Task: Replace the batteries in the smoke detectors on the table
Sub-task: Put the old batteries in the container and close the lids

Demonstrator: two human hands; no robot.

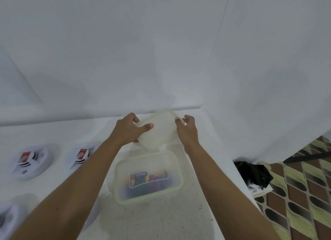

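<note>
My left hand (128, 128) and my right hand (187, 130) hold a translucent lid (159, 130) by its two sides, tilted above the far end of an open plastic box (176, 168) with a pale green rim. Several colourful batteries (148, 180) lie inside the box. Two white smoke detectors lie open on the table to the left, one at the far left (33, 161) and one nearer the middle (81, 154), each showing a red battery. A third detector (9, 216) is blurred at the lower left edge.
The white table (161, 222) ends at a white wall behind and at its right edge. Beyond that edge a black object (254, 173) lies on a patterned floor (300, 195). A white cloth hangs at the upper right.
</note>
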